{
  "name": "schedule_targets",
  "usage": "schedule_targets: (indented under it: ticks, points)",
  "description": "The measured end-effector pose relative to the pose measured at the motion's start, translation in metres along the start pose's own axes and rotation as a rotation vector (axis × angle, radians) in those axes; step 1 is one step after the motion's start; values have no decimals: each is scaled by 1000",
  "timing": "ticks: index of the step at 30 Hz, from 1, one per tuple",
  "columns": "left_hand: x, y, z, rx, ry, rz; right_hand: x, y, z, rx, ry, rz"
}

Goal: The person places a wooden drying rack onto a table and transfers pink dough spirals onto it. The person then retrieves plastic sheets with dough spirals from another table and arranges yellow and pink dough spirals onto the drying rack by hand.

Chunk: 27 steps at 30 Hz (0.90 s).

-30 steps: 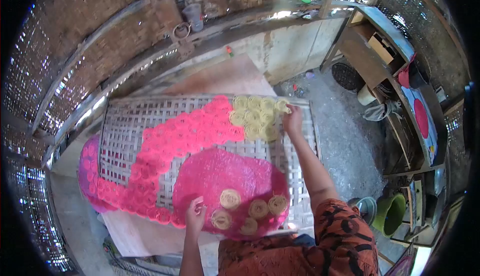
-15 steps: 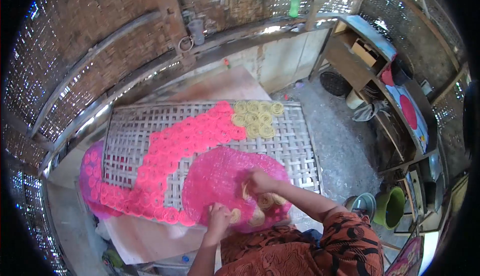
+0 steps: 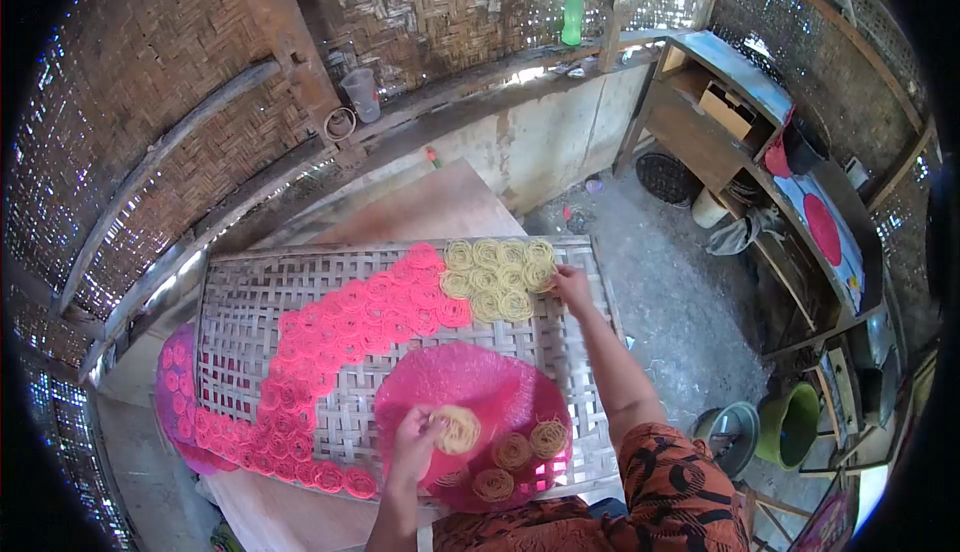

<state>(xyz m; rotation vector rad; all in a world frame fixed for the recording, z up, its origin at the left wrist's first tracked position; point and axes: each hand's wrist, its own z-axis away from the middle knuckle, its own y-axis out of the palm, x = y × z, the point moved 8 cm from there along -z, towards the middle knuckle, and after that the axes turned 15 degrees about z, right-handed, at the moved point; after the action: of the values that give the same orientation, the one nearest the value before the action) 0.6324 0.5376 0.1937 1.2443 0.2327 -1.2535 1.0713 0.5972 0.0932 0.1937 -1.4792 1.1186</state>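
My right hand (image 3: 572, 289) pinches the edge of a pale yellow coil at the right end of the yellow coil group (image 3: 485, 280). These coils lie on a woven bamboo rack (image 3: 240, 297), beside a long band of pink coils (image 3: 345, 324). Lower down, my left hand (image 3: 412, 442) holds another yellow coil (image 3: 456, 430) above a round tray covered with pink sheeting (image 3: 450, 367). Several loose yellow coils (image 3: 511, 451) rest on that tray near my body.
A purple and pink round tray (image 3: 178, 392) sits under the rack's left end. Wooden shelving (image 3: 700, 137) stands at the right, with a green tub (image 3: 788, 424) and a grey bucket (image 3: 733, 432) below. A green bottle (image 3: 572, 18) is on the wall ledge.
My right hand has gone from the pink tray up to the yellow group, where another coil now lies. My left hand has lifted a coil off the tray. The view has shifted.
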Motion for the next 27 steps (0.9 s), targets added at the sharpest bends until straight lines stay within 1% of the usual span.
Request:
schedule_targets:
  ticks: [1, 2, 3, 4, 5, 6, 7, 8, 9, 11, 12, 13, 14, 15, 16, 17, 18, 19, 20, 21, 22, 23, 25, 26, 27]
  points:
    - [-1, 11, -11, -2, -8, -5, 8, -7, 9, -59, 0, 374]
    - [-2, 24, -23, 27, -13, -3, 36, -14, 30, -67, -24, 574]
    - [-3, 38, -37, 59, -12, 3, 52, -8, 43, -136, -245, 551]
    - [-4, 54, -49, 114, -5, -72, 63, -2, 61, -201, -465, 528]
    - [-2, 68, -59, 167, 1, -143, 82, 9, 89, 171, -279, 247]
    - [6, 74, -69, 169, -3, -135, 111, 22, 134, 607, -77, -98]
    - [14, 82, -81, 212, 19, -215, 135, 29, 165, 734, -266, -155]
    - [20, 85, -90, 255, 43, -295, 138, 34, 189, 781, -356, -132]
    - [25, 83, -94, 263, 47, -290, 159, 26, 213, 852, -285, -59]
    - [49, 60, -98, 129, -48, -182, 117, 20, 183, 512, -317, 318]
    - [63, 38, -106, 151, 96, -385, 109, 3, 168, 364, -279, 330]
    - [67, 22, -97, 149, 96, -382, 98, -17, 150, 218, -242, 339]
    - [64, 6, -87, 115, 153, -521, 54, -14, 120, 220, -120, 54]
    - [58, -4, -77, 79, 205, -664, 63, -34, 107, 92, -220, 256]
    - [49, -5, -67, 74, 196, -669, 37, -32, 88, 50, -167, 136]
    - [25, -1, -52, -1, 284, -874, 26, -27, 75, 50, -153, -6]
    - [8, 0, -41, -75, 375, -1079, 21, -23, 72, 73, -55, -162]
    - [5, -7, -40, -77, 368, -1087, 17, -17, 70, 95, 42, -318]
    - [-3, -19, -37, -159, 413, -1156, 14, -11, 67, 97, 49, -324]
    - [-12, -31, -32, -240, 456, -1223, 10, -7, 65, 66, 26, -158]
    - [-21, -44, -31, -305, 490, -1225, 5, -4, 66, 36, 2, 9]
    - [-24, -60, -34, -303, 488, -1228, -2, 0, 70, 35, 5, 8]
    - [-24, -109, -39, -520, 332, -1262, 30, -4, 94, -257, -453, 719]
    - [-28, -115, -37, -597, 446, -1357, 60, -16, 126, -174, -387, 665]
    - [-29, -120, -37, -602, 439, -1356, 61, -16, 141, -166, -388, 668]
